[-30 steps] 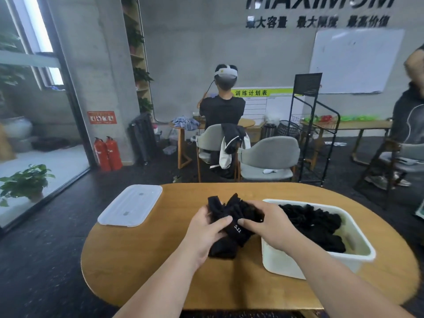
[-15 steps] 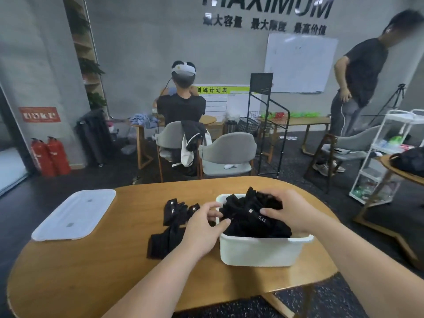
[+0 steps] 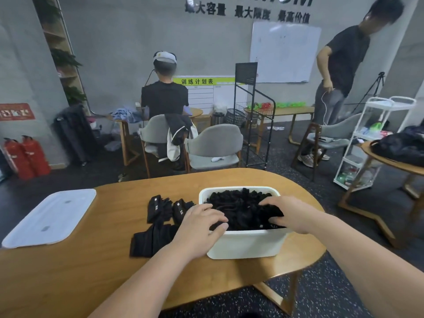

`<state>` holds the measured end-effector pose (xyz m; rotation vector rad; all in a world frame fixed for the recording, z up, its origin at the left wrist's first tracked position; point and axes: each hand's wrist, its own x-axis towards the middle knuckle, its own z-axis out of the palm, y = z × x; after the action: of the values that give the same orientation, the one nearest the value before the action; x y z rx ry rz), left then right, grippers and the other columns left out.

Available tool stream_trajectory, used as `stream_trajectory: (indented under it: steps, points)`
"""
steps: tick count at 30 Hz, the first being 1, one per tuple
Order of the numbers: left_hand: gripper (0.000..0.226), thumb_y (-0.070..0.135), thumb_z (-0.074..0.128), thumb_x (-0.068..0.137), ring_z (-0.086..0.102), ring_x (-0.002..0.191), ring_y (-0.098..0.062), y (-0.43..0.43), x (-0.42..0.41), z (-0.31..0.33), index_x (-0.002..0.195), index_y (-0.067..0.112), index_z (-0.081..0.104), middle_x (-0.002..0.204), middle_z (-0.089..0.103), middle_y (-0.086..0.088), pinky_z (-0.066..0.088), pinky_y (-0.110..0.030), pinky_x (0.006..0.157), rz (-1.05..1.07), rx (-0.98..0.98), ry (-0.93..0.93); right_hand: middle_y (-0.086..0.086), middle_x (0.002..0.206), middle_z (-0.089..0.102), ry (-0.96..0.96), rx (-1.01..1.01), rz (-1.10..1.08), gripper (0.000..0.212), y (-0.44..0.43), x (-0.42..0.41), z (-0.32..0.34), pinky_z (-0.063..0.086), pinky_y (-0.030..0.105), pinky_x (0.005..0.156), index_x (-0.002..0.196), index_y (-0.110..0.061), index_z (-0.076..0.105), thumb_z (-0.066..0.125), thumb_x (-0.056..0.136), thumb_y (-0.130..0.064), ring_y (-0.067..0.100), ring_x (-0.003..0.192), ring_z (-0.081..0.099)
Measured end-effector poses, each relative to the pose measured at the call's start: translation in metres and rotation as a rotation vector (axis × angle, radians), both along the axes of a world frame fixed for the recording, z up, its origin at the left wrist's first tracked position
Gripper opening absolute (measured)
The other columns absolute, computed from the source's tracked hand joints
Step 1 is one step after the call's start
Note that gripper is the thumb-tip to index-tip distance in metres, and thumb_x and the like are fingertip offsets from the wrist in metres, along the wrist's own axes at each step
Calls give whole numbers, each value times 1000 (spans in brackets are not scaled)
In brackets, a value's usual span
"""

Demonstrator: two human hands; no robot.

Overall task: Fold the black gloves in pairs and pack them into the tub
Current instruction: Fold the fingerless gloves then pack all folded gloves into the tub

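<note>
Both hands press flat on gloves in tub (image 3: 245, 249): left hand (image 3: 202, 223) near-left, right hand (image 3: 289, 212) right. Fingers spread, gripping nothing. Loose gloves (image 3: 158, 219) lie left of tub.

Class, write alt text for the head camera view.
Two bare hands, left hand and right hand, press black gloves down into a white tub on a wooden table. More gloves and a white lid lie to its left.
</note>
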<state>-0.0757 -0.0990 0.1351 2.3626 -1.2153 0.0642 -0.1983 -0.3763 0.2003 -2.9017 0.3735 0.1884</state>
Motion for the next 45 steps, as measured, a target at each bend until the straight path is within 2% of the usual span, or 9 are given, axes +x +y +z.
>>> stream_trajectory:
  steps: [5,9,12,15,22,27,37,42,45]
  points:
    - [52,59,26,111,27,149,-7,-3,-1,1,132,41,69,143,59,25,-1,-35,130,-53,155,-71,-8,148,56,68,1,44,56,-3,4,-7,48,28,89,153,-47,45,64,103,-30,20,121,59]
    - [66,67,15,105,27,149,-8,0,3,-6,130,42,70,142,59,25,4,-38,130,-40,154,-74,-12,152,53,120,35,69,45,-3,6,-13,43,26,94,152,-48,47,49,110,-34,17,125,55]
    - [61,65,20,107,26,150,-9,2,1,-7,128,41,71,143,59,24,8,-37,130,-37,143,-66,-9,150,54,149,16,70,43,1,5,-14,36,24,85,154,-43,47,41,112,-36,13,113,50]
    - [51,62,29,110,21,153,-8,4,-1,-5,131,41,69,148,55,23,9,-39,130,-35,127,-54,-10,150,55,148,25,70,42,4,5,-14,38,25,91,153,-41,49,39,113,-37,16,125,53]
    - [57,68,26,107,4,159,-4,20,2,-14,151,42,52,165,34,22,9,-39,131,19,-9,-109,-14,148,55,-2,72,75,39,16,9,-2,39,24,94,148,-36,56,43,111,-43,14,128,55]
    - [55,63,29,110,1,159,-2,50,-3,-30,156,38,46,167,28,18,11,-37,130,150,-80,-118,-17,145,56,-165,92,96,37,44,24,-4,40,26,104,143,-42,58,48,108,-49,13,134,52]
    - [54,61,29,110,8,159,-8,136,7,-86,157,38,42,168,25,15,16,-36,130,379,81,-17,-17,145,55,-346,164,258,45,152,78,-43,35,28,119,146,-39,55,52,104,-53,4,144,34]
    - [57,62,31,108,14,158,-11,174,17,-108,157,35,42,167,26,14,19,-37,130,487,93,45,-14,160,44,-433,33,370,52,215,95,-69,22,29,128,154,-32,50,51,105,-51,8,156,24]
    - [61,64,33,106,17,156,-11,187,18,-122,159,34,40,166,28,13,22,-35,129,535,80,85,-11,167,32,-356,-37,445,56,243,97,-89,8,29,130,160,-28,40,46,108,-48,11,159,14]
